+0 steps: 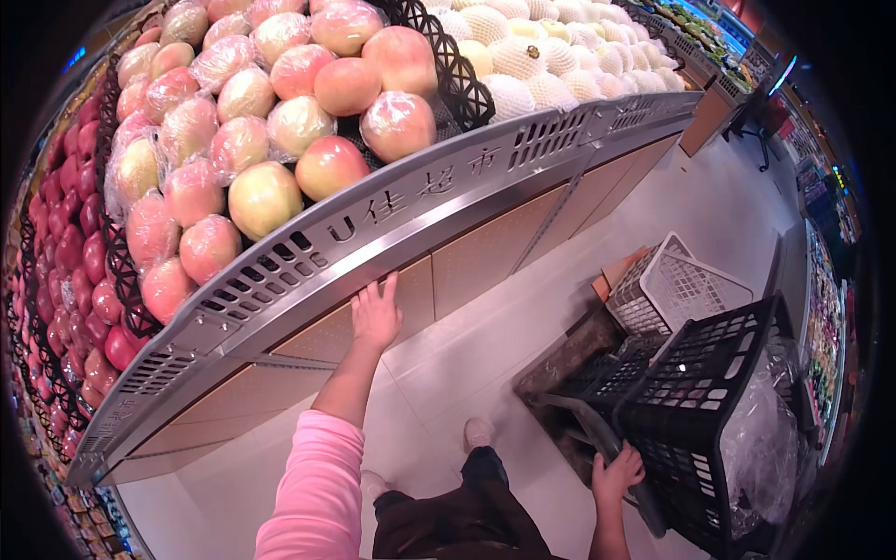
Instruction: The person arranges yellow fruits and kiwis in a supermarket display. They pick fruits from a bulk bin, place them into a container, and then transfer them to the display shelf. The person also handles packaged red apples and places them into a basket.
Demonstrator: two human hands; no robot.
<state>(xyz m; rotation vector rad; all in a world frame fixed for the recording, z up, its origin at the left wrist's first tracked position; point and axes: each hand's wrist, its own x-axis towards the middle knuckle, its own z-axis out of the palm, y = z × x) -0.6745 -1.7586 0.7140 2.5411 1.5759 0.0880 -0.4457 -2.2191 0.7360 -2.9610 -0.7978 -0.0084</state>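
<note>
My left hand (377, 313) rests with fingers apart at the lower metal edge of the fruit display stand (413, 203); nothing is held in it. Above it lie large apples (264, 199), many wrapped in clear film. My right hand (617, 470) is at the curved handle (595, 427) of a cart, beside a black plastic crate (672, 448). The thumb is apart from the fingers, and how firmly they close on the handle cannot be told. Clear plastic bags (759, 448) fill part of the crate.
Dark red apples (70, 241) lie at the far left, fruit in white foam nets (518, 56) at the top. A white plastic basket (689, 280) stands behind the black crate, near brown cardboard (619, 269). Another display (826, 336) borders the aisle on the right. My shoes stand on the tiled floor (434, 392).
</note>
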